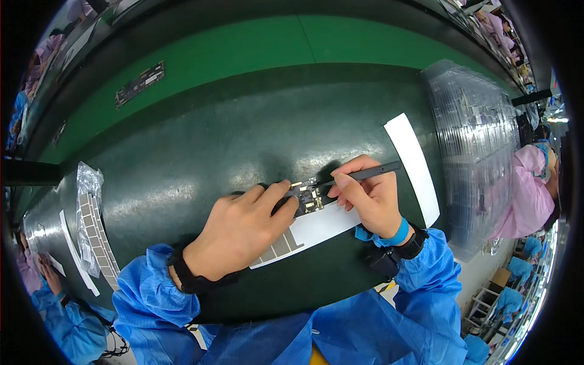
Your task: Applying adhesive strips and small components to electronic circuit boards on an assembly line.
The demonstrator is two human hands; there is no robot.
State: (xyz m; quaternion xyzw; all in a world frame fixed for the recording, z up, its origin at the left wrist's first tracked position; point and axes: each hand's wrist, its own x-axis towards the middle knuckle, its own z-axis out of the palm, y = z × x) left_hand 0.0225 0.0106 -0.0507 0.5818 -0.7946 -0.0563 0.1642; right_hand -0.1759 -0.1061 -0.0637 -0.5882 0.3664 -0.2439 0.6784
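A small black circuit board (311, 202) with gold and silver parts lies in front of me, over the upper edge of a white backing sheet (325, 226). Grey rectangular stickers (278, 248) line that sheet's left part. My left hand (237, 230) is closed on the board's left side, thumb and forefinger at its edge. Held like a pen, dark grey tweezers (376, 171) slant down from my right hand (373, 198) to the board's upper part. Their tips are too small to tell whether they grip anything. Fingers partly cover the board and the sheet.
Clear plastic trays (471, 146) are stacked at the right, beside a white strip (413, 170). Another circuit board (140, 85) lies on the far green surface. To the left are a sticker sheet (97, 237), a plastic bag (89, 179) and a co-worker's hand (50, 272).
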